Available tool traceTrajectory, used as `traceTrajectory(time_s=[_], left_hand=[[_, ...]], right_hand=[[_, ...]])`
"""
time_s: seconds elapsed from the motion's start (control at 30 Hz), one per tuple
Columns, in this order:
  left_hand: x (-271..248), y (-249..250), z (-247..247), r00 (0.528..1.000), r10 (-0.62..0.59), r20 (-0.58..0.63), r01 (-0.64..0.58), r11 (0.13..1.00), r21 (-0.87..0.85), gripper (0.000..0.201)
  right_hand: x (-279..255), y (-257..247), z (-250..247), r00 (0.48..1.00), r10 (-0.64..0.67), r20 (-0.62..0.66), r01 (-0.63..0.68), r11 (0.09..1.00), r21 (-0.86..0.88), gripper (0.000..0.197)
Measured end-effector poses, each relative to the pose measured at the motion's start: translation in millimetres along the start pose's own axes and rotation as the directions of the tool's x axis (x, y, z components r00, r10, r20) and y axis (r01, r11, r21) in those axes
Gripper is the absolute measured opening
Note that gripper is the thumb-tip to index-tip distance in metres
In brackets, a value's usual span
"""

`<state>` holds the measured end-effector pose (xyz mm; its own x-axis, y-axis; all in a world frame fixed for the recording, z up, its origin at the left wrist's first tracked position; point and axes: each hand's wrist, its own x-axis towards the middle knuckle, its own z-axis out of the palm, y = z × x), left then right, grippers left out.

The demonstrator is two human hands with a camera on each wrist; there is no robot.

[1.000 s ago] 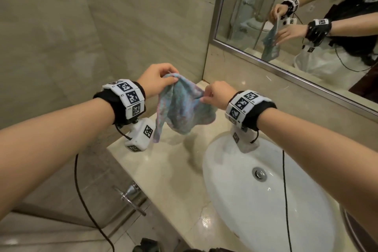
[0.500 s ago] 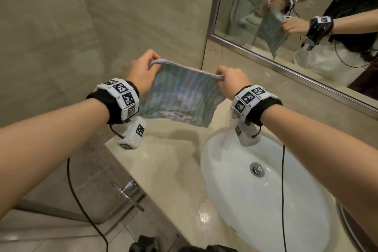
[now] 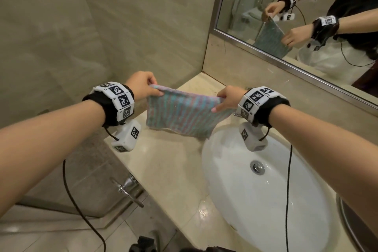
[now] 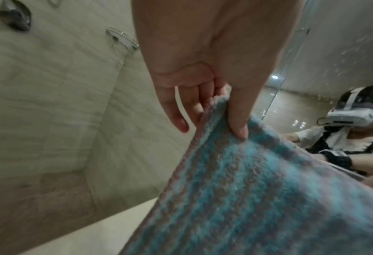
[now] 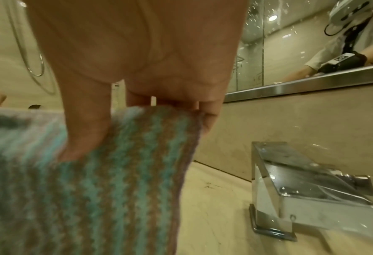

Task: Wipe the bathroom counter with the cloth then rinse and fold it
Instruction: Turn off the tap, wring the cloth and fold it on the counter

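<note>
A striped blue, teal and pink cloth hangs spread flat in the air above the beige counter, its lower edge near the basin's rim. My left hand pinches its top left corner between thumb and fingers. My right hand pinches the top right corner, thumb on the near face. The cloth fills the lower part of the left wrist view, and in the right wrist view the cloth hangs left of the tap.
A white oval basin with a metal drain sits in the counter at right. A square chrome tap stands behind it. A mirror runs along the back wall. A tiled wall bounds the left. A chrome handle juts below the counter edge.
The cloth went from bunched between close hands to stretched flat as my hands moved apart. Since half a second ago both hands have come down toward the counter.
</note>
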<state>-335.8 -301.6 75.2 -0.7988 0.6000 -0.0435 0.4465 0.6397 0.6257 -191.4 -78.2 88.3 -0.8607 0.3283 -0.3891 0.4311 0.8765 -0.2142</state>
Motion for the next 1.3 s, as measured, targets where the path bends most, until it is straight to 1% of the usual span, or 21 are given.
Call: traceTrajectory(time_s=[0.07,0.1,0.13,0.17,0.23,0.27,0.3,0.37,0.5,0.6,0.67,0.73,0.8,0.9,0.97,1.0,1.07,1.13,1.2,1.23,1.3], left_hand=[[2.0,-5.1,-3.6,1.000,-0.016,-0.017,0.016,1.000,0.024,0.040],[4.2,-6.6,-6.1,0.999,-0.016,-0.035,0.016,1.000,0.004,0.042],[7.8,-7.6,-9.5,0.997,-0.011,-0.070,0.008,0.999,-0.031,0.043],[12.2,-7.5,-13.5,0.992,-0.001,-0.128,-0.007,0.998,-0.063,0.044],[20.0,-5.3,-23.6,0.962,0.018,-0.274,-0.047,0.994,-0.099,0.045],[22.2,-4.1,-28.7,0.946,0.016,-0.323,-0.053,0.993,-0.105,0.045],[22.6,-4.1,-32.5,0.940,0.008,-0.342,-0.048,0.993,-0.109,0.045],[17.7,-9.0,-34.2,0.953,-0.012,-0.302,-0.023,0.993,-0.114,0.045],[-8.1,-35.6,-17.5,0.992,-0.057,-0.111,0.052,0.997,-0.054,0.044],[-32.5,-57.9,0.8,0.993,-0.118,0.023,0.118,0.993,-0.003,0.043],[-49.0,-70.5,13.2,0.979,-0.163,0.122,0.160,0.986,0.035,0.036],[-65.4,-83.5,27.0,0.937,-0.218,0.273,0.228,0.974,-0.002,0.031],[-81.4,-94.9,40.0,0.888,-0.238,0.393,0.246,0.969,0.032,0.033],[-99.9,-108.3,54.4,0.854,-0.225,0.470,0.177,0.974,0.144,0.027],[-106.2,-115.0,60.5,0.838,-0.210,0.503,0.166,0.977,0.132,0.024],[-106.6,-117.8,61.7,0.843,-0.201,0.499,0.160,0.979,0.125,0.022],[-102.1,-123.0,63.3,0.869,-0.199,0.453,0.172,0.980,0.102,0.020],[-93.5,-127.2,63.7,0.897,-0.219,0.385,0.228,0.973,0.022,0.019],[-80.5,-132.8,63.1,0.912,-0.268,0.312,0.304,0.950,-0.075,0.026],[-74.5,-135.5,63.7,0.915,-0.302,0.268,0.342,0.932,-0.117,0.026],[-65.1,-137.6,65.4,0.914,-0.355,0.195,0.388,0.904,-0.177,0.016]], right_hand=[[0.5,0.7,-2.7,1.000,-0.010,-0.012,0.010,1.000,0.013,0.028],[2.8,-0.1,-5.5,0.998,-0.019,-0.063,0.020,1.000,0.015,0.022],[6.4,-0.5,-8.9,0.988,-0.030,-0.149,0.034,0.999,0.027,0.018],[10.5,-1.3,-12.5,0.966,-0.033,-0.258,0.048,0.998,0.051,0.017],[18.1,-5.1,-18.3,0.890,-0.046,-0.454,0.095,0.992,0.086,0.019],[20.6,-8.0,-19.8,0.860,-0.056,-0.508,0.120,0.988,0.094,0.018],[22.5,-11.3,-20.6,0.845,-0.066,-0.530,0.138,0.986,0.098,0.018],[25.5,-15.7,-17.5,0.858,-0.083,-0.506,0.147,0.985,0.088,0.019],[26.0,-17.5,5.2,0.947,-0.131,-0.294,0.148,0.988,0.037,0.023],[25.1,-17.8,30.6,0.983,-0.145,-0.115,0.145,0.989,-0.011,0.026],[23.8,-18.7,48.4,0.990,-0.138,0.012,0.139,0.990,-0.037,0.027],[22.6,-18.9,65.3,0.978,-0.142,0.156,0.150,0.988,-0.041,0.026],[20.8,-19.0,80.2,0.945,-0.157,0.285,0.172,0.985,-0.028,0.023],[18.3,-17.6,98.3,0.898,-0.168,0.407,0.202,0.978,-0.043,0.004],[18.0,-16.5,105.9,0.873,-0.162,0.459,0.208,0.977,-0.050,0.004],[18.6,-16.0,108.0,0.870,-0.160,0.467,0.210,0.976,-0.056,0.006],[22.0,-14.2,109.6,0.886,-0.167,0.433,0.217,0.974,-0.068,0.009],[27.2,-12.1,109.5,0.930,-0.172,0.324,0.209,0.975,-0.080,0.020],[35.9,-10.8,108.4,0.972,-0.155,0.177,0.167,0.985,-0.054,0.025],[40.1,-10.5,108.3,0.984,-0.134,0.114,0.137,0.990,-0.021,0.025],[49.0,-10.5,109.5,0.996,-0.086,0.028,0.085,0.995,0.042,0.024]])
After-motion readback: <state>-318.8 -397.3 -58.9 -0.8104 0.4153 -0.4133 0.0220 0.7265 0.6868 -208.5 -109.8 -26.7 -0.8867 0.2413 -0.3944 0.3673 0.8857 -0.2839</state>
